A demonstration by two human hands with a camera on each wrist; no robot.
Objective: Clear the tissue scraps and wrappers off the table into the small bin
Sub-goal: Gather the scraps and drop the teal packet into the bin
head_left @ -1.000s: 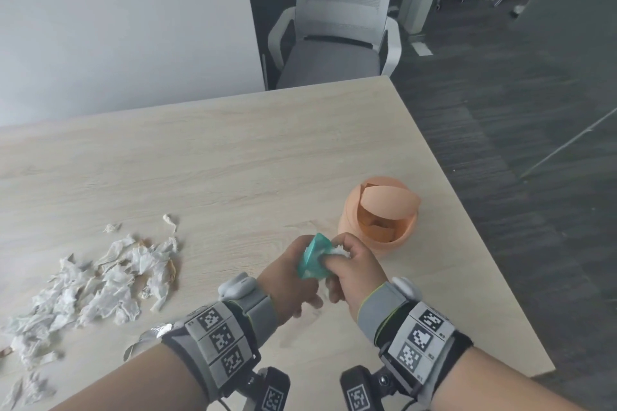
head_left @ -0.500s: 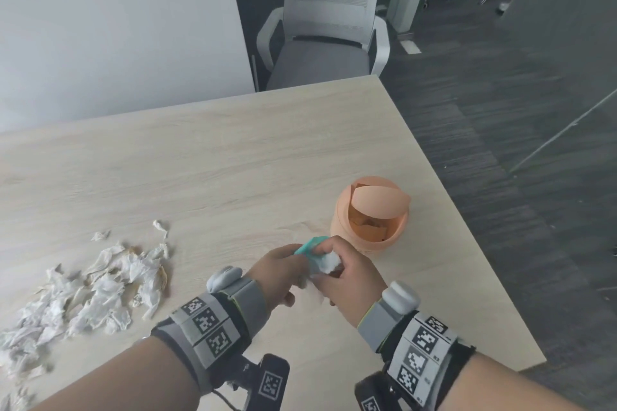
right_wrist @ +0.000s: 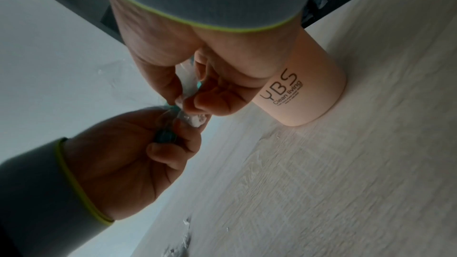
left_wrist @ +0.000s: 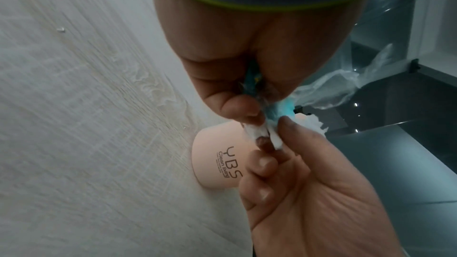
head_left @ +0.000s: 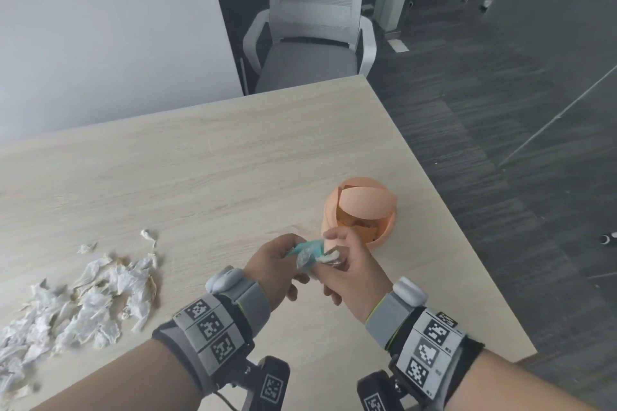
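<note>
1. Both hands, the left hand (head_left: 273, 264) and the right hand (head_left: 350, 264), now sit nearer the small bin (head_left: 359, 210), the right overlapping its lower-left rim.
2. The teal wrapper (head_left: 305, 248) lies flatter, and white tissue (head_left: 329, 257) shows in the right grip.

Small bin (head_left: 359, 210) near the table (head_left: 207, 157) right edge, tissue scraps (head_left: 83, 304) far left, hands between.

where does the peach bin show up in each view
Head: the small bin stands right of centre on the table, just beyond the right hand.
Left wrist: lower centre, partly behind the right hand's fingers.
Right wrist: right of centre, upright.
Shared landmark: the bin's YBS Clean living print, in both wrist views.
</note>
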